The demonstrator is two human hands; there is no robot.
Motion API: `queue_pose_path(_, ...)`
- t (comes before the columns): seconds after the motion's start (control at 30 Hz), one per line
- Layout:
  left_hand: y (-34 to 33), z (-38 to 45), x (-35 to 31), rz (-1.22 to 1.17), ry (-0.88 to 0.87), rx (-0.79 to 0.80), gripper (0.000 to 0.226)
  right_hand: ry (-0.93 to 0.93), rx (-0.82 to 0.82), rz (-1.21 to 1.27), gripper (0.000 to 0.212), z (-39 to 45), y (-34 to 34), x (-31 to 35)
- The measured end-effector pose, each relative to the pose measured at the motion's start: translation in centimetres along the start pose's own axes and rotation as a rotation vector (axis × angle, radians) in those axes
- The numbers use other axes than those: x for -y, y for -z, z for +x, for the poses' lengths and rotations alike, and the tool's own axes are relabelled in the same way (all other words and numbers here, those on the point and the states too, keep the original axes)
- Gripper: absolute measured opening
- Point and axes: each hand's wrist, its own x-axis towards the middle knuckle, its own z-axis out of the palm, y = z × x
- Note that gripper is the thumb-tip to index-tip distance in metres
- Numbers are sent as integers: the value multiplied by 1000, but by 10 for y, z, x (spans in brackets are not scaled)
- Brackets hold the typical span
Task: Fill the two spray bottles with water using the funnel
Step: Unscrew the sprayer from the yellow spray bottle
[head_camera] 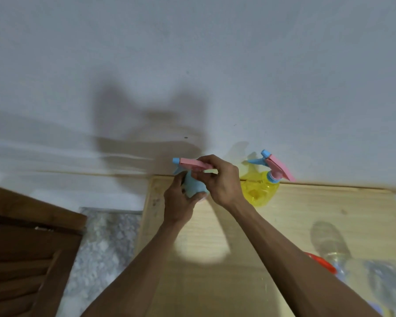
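A blue spray bottle (pixel 193 186) with a pink and blue spray head (pixel 188 164) is held above the far left of the light wooden table (pixel 306 213). My left hand (pixel 181 202) grips the bottle's body from below. My right hand (pixel 220 179) grips the spray head at the neck. A yellow spray bottle (pixel 260 191) with the same pink and blue head stands upright at the table's far edge, just right of my right hand. An orange-red object (pixel 322 263), perhaps the funnel, peeks out beside my right forearm.
A clear plastic water bottle (pixel 338 248) lies blurred at the right near side of the table. A white wall (pixel 192 65) rises behind the table. A brown wooden panel (pixel 21 248) stands at the lower left over a speckled floor (pixel 101 248).
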Motion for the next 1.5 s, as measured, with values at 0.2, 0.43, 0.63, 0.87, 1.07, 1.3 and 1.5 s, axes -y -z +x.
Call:
queue_pose_path(0.2,3,-3,-4,160,-14,-4,80,30,-66,-42,54,-17,6,6)
queue_pose_path(0.43,-29,-48,-10,149,194,-47,53,222,-587,-195,34,-62,85,18)
queue_pose_path(0.63,-97,-56,-44,129,-10,135,76,-108,-368,-183,72,-55,148,-11)
queue_pose_path(0.87,-138,-33,-73,145,-30,197,89,-73,-151,-110,46,-40,145,-37)
queue_pose_path(1.07,-141,-40,-69,138,-73,165,68,-91,-163,7,26,-43,145,-47)
queue_pose_path(1.3,-113,-79,-79,95,-73,105,87,-85,-150,136,24,-58,150,-22)
queue_pose_path(1.5,-71,-127,-110,45,-144,78,72,-104,-134,316,19,-81,158,20)
